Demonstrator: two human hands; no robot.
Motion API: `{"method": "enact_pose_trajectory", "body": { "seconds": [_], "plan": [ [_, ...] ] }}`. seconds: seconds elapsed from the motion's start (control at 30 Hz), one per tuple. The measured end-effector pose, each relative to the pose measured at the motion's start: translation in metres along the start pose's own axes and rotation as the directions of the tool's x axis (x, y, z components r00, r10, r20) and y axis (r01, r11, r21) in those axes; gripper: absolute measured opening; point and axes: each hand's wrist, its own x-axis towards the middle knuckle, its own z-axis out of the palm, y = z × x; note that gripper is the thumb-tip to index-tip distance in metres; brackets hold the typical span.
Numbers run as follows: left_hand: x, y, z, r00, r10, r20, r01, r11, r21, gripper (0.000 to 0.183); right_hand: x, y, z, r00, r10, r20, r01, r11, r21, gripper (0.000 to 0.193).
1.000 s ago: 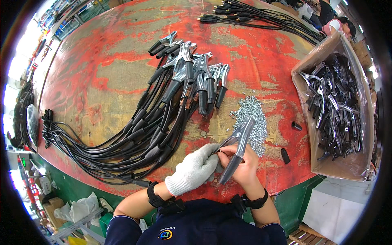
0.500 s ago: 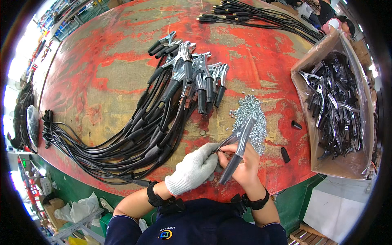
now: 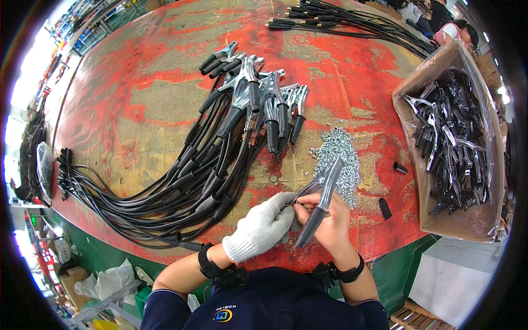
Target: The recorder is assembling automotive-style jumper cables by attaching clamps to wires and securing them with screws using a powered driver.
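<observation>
My left hand, in a white knitted glove, is closed on a metal spring clamp with a black handle sleeve. One arm of the clamp stands up across my bare right hand. The right thumb and forefinger are pinched together close to the gloved fingertips, at the clamp's other arm; whatever small piece sits between them is hidden. Just beyond my hands lies a heap of small silvery screws. To the left, a bundle of black cables ends in several similar clamps.
A lined cardboard box of loose clamps stands at the right. Two black sleeves lie between it and the screws. More black cables are at the far edge of the worn red table. Another person is at the far right.
</observation>
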Motion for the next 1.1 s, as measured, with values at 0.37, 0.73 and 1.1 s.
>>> {"method": "enact_pose_trajectory", "body": {
  "seconds": [0.37, 0.73, 1.1],
  "plan": [
    [-0.001, 0.001, -0.001, 0.999, 0.035, 0.027, -0.036, 0.999, 0.027, 0.035, -0.002, 0.001, 0.0, 0.999, 0.049, 0.007, -0.049, 0.997, 0.058, 0.017],
    [-0.002, 0.006, -0.003, 1.0, 0.011, 0.011, -0.011, 1.0, 0.011, 0.035, -0.002, 0.005, 0.001, 0.998, 0.055, 0.029, -0.058, 0.993, 0.104, 0.015],
    [0.002, -0.001, -0.002, 0.999, 0.028, 0.016, -0.029, 0.999, 0.029, 0.037, -0.002, 0.001, 0.006, 0.998, -0.06, -0.031, 0.054, 0.985, -0.165, 0.014]
  ]
}}
